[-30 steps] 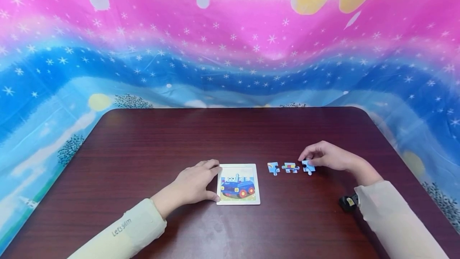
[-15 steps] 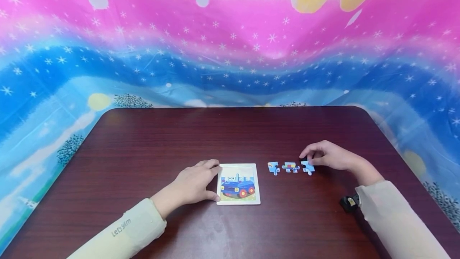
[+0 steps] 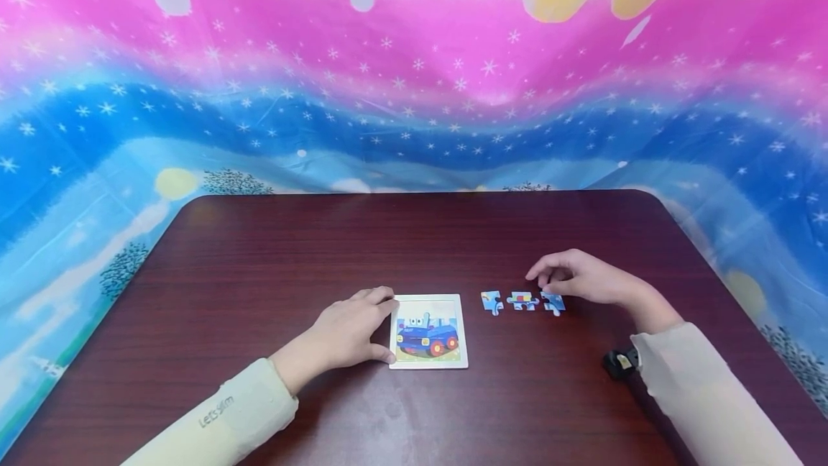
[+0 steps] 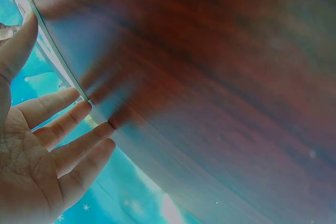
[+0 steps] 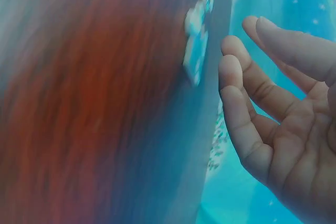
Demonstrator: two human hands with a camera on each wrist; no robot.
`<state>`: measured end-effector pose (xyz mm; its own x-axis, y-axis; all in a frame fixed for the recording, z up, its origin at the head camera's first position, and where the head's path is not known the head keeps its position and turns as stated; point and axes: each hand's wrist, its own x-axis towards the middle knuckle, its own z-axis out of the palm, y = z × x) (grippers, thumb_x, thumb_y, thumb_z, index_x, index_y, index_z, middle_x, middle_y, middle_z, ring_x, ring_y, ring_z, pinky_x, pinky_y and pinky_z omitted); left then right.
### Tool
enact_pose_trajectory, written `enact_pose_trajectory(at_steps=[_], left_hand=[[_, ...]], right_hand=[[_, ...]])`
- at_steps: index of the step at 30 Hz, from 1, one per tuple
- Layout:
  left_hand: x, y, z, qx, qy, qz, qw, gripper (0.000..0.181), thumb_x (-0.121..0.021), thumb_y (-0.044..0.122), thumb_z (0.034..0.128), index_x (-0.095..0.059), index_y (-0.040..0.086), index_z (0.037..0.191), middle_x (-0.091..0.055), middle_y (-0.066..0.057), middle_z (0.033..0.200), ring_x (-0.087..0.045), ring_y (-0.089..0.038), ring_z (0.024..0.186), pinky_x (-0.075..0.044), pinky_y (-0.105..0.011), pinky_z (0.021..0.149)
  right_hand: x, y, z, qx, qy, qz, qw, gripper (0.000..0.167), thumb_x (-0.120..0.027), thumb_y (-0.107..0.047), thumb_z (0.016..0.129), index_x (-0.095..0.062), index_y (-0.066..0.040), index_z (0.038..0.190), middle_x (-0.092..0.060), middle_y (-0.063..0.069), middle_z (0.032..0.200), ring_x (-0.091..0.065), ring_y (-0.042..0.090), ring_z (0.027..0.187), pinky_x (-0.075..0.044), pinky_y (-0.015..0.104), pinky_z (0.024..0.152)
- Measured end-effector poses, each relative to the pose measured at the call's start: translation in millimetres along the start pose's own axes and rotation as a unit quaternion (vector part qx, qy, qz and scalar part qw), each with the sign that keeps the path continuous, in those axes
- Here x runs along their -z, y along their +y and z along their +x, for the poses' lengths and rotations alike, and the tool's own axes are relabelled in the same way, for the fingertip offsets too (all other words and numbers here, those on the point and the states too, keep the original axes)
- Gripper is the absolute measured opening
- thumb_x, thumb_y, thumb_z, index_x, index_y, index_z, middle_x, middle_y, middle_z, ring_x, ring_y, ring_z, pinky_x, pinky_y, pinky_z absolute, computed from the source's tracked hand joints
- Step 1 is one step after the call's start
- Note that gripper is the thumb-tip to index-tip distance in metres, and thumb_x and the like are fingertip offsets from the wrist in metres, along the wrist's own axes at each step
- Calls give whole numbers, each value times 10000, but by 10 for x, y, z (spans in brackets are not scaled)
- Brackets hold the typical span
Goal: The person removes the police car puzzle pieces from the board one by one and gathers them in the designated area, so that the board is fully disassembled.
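Note:
A square white-rimmed puzzle frame (image 3: pixel 463 336) lies on the table, its lower part filled with a picture of a blue truck with red wheels. Against its left edge rests my left hand (image 3: pixel 346 329), thumb near the lower corner and straight fingertips at the upper one. To the right, three light-blue jigsaw pieces sit in a row: a left piece (image 3: pixel 491 302), a middle piece (image 3: pixel 521 300) with red and yellow, and a right piece (image 3: pixel 553 303). My right hand (image 3: pixel 585 280) hovers loosely bent over the right piece, partly covering it. The right wrist view shows this hand (image 5: pixel 283 114) holding nothing.
The dark reddish-brown table (image 3: pixel 323 243) has rounded far corners. Behind it hangs a pink and blue patterned cloth (image 3: pixel 414 92). A black device (image 3: pixel 619 364) is strapped at my right wrist.
My right hand has shifted left and slightly away from me, off the outer side of the right piece. The left hand, the frame and the pieces stay in place.

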<state>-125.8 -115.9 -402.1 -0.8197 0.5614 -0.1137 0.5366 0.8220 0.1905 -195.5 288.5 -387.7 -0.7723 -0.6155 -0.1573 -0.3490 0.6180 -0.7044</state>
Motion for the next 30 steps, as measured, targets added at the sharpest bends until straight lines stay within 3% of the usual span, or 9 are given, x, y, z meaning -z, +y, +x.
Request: enact_pose_trajectory(at_steps=[13, 30], left_hand=[[-7, -10, 9, 21, 24, 5, 10000, 808, -821, 525, 744, -576, 90, 1380, -518, -68, 1444, -522, -293, 1319, -554, -473, 857], [9, -11, 16, -146, 64, 198, 9997, 722, -824, 545, 727, -635, 157, 1305, -534, -60, 1399, -548, -285, 1270, -564, -445, 776]], right_hand=[[-223, -280, 417, 152, -175, 306, 9993, 251, -621, -20, 948, -664, -5, 1195, -656, 112, 988, -635, 234, 880, -539, 293, 718], [-589, -764, 871, 469, -728, 172, 9961, 226, -648, -90, 948, -703, -57, 1165, -678, 25, 955, -618, 142, 841, -544, 267, 741]])
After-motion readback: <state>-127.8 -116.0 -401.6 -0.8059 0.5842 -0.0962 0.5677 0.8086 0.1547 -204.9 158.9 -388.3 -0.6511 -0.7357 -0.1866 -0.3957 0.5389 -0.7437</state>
